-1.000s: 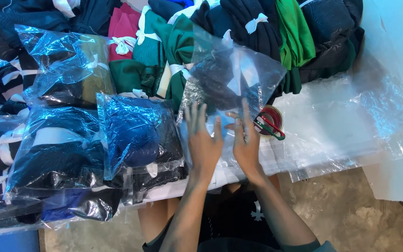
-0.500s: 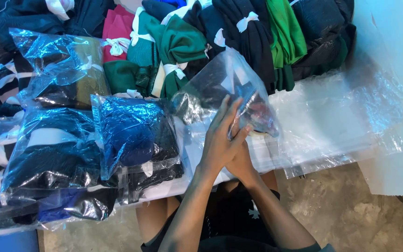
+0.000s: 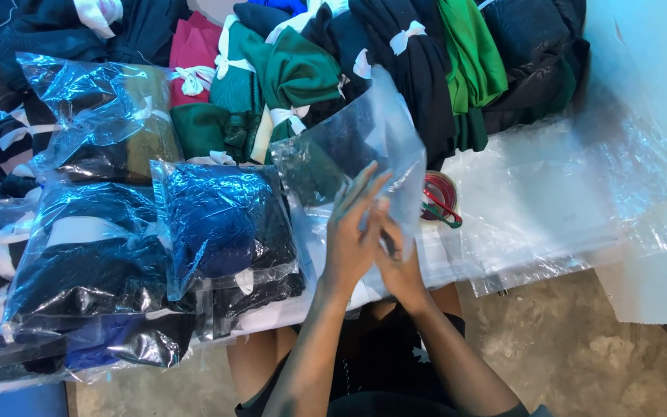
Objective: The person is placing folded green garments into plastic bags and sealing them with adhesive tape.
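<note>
While my left hand (image 3: pixel 353 239) and right hand (image 3: pixel 397 262) pressed together over the table edge, both pinched the lower edge of a clear plastic bag (image 3: pixel 364 150), which stood up empty between them. I judged I was rubbing its mouth open; the next move called for parting the two layers. Just left lay a bagged blue garment (image 3: pixel 218 224), right a tape roll (image 3: pixel 441 197), beyond them folded garments (image 3: pixel 295 73).

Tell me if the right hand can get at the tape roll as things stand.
Probably yes, once freed: the right hand is busy on the clear bag with the left hand, but the tape roll lies uncovered just beside it.
</note>
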